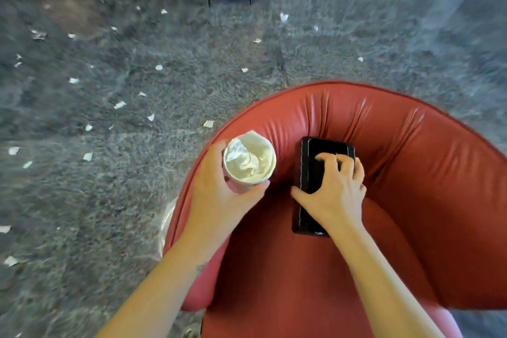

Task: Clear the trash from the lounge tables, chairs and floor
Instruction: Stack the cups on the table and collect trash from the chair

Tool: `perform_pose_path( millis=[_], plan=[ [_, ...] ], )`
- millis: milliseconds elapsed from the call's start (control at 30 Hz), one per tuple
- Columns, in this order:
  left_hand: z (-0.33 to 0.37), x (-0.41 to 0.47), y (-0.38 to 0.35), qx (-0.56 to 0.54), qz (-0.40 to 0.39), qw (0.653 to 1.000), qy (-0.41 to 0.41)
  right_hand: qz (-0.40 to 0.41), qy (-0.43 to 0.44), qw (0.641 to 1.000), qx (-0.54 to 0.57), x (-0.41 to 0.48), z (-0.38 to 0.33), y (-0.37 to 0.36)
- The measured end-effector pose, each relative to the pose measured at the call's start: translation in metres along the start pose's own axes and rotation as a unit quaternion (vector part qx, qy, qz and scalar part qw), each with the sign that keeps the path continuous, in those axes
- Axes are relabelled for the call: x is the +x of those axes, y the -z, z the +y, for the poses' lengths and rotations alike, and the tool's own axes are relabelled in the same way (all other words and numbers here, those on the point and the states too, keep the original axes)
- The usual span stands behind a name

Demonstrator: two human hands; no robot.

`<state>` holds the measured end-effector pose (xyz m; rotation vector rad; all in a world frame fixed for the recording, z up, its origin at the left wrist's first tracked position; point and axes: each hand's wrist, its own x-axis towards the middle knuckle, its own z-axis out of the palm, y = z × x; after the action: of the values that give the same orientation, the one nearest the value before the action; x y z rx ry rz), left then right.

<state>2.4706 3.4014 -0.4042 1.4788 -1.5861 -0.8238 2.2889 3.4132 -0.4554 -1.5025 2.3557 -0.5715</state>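
My left grip (pixel 219 195) wraps the cup (pixel 273 164); if it tips, the paper (pixel 247 162) falls out. My right grip (pixel 337 192) clamps the phone (pixel 326 148) under it, which could slip.

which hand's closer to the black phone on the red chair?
Right. The right hand is on the black phone, fingers curled over its top and thumb at its left edge. The left hand is off to the phone's left, gripping the paper cup.
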Motion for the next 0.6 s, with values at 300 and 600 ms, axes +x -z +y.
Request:
perform_pose_path(
  millis=[300, 600],
  plan=[
    [-0.035, 0.025, 0.173, -0.015, 0.033, 0.999, 0.024, -0.016, 0.090, 0.995, -0.027, -0.022, -0.149, -0.012],
    [-0.106, 0.069, 0.266, 0.000, -0.089, 0.996, -0.005, -0.025, -0.038, 0.996, -0.074, -0.058, -0.208, -0.109]
  ],
)
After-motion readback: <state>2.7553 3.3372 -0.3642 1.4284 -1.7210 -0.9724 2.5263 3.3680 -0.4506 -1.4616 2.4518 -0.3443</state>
